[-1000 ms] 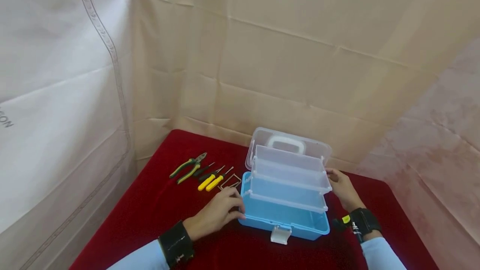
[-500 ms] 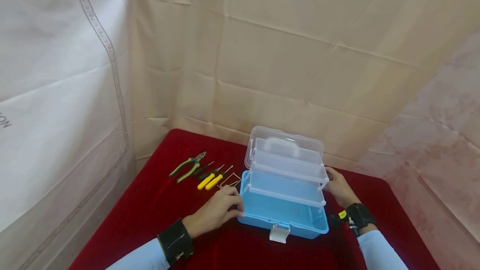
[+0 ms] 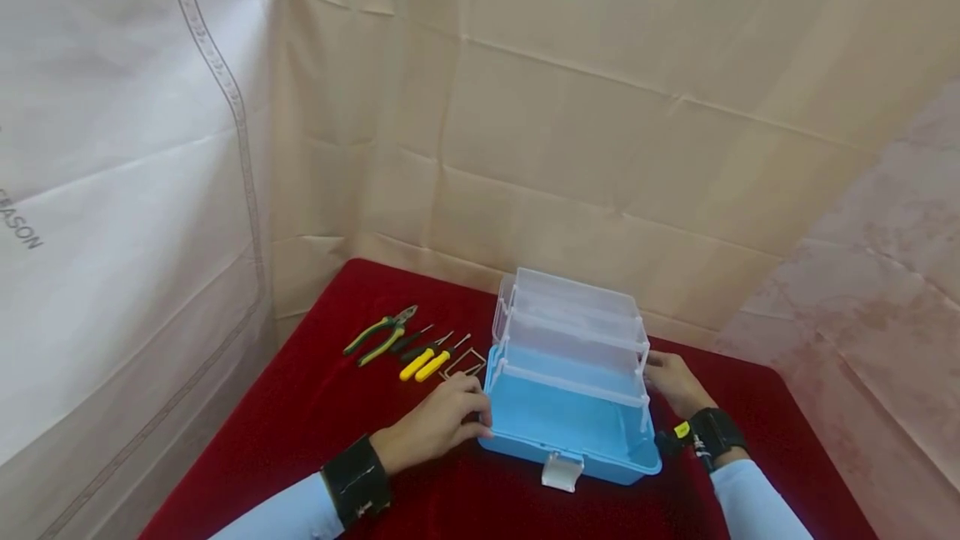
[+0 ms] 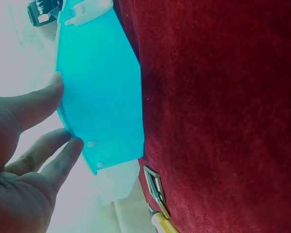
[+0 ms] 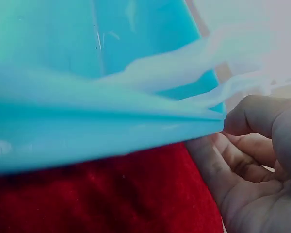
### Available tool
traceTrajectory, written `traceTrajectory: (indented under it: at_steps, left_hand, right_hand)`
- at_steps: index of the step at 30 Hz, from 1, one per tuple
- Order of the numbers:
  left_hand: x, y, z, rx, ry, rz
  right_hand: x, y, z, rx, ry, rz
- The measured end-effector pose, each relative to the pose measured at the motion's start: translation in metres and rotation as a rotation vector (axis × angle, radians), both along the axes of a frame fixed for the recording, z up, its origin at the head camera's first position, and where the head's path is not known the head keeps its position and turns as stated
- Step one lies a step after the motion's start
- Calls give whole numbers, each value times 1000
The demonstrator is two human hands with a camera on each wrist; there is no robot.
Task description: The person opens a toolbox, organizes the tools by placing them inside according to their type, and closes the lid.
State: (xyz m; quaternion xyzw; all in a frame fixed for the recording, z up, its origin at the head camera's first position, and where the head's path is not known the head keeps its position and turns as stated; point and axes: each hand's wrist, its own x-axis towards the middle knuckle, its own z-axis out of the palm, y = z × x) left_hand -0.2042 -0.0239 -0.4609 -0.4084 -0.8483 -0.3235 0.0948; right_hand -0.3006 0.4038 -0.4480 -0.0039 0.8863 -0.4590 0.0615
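A blue plastic toolbox (image 3: 570,427) stands open on the red cloth, its white latch (image 3: 562,472) hanging at the front. Its clear stepped trays (image 3: 577,332) are raised toward the back, and the clear lid (image 3: 504,307) shows mostly as an edge behind them. My left hand (image 3: 448,415) holds the rim at the left side; in the left wrist view, thumb and fingers (image 4: 63,160) meet that rim. At the back right corner my right hand (image 3: 675,382) grips the box, its thumb (image 5: 245,116) on the corner in the right wrist view.
Left of the box lie green-and-yellow pliers (image 3: 381,335), two yellow-handled screwdrivers (image 3: 431,365), dark-handled tools (image 3: 412,350) and thin angular metal pieces (image 3: 463,363). Cream sheeting (image 3: 570,148) hangs close behind the table (image 3: 315,407).
The lid has swung back and down, and its white handle is out of sight behind the trays. The trays have risen and shifted back. The right hand has lowered slightly; the left has kept its place.
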Motion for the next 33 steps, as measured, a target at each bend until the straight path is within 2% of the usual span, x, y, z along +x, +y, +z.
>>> traceTrajectory:
  at_steps: [9,17,20,24,29,31,33]
  left_hand:
    - [3,0,3,2,-17,-10]
    - [0,0,9,-46,-36,0]
    - [-1,0,9,-49,-32,-2]
    - [0,-1,6,-28,-30,-2]
    - [3,-4,4,1,-37,5]
    - [4,-7,5,4,-34,7]
    - [3,-9,7,2,-29,14]
  right_hand:
    - [3,2,-2,-21,-57,-43]
    - [11,-3,10,-21,-93,-48]
    - [20,-3,17,-34,-109,-35]
    - [45,-3,27,-14,-82,-14]
    - [95,-9,31,18,-41,-2]
    - [114,-15,30,52,-30,-9]
    - [130,-22,29,134,4,-16]
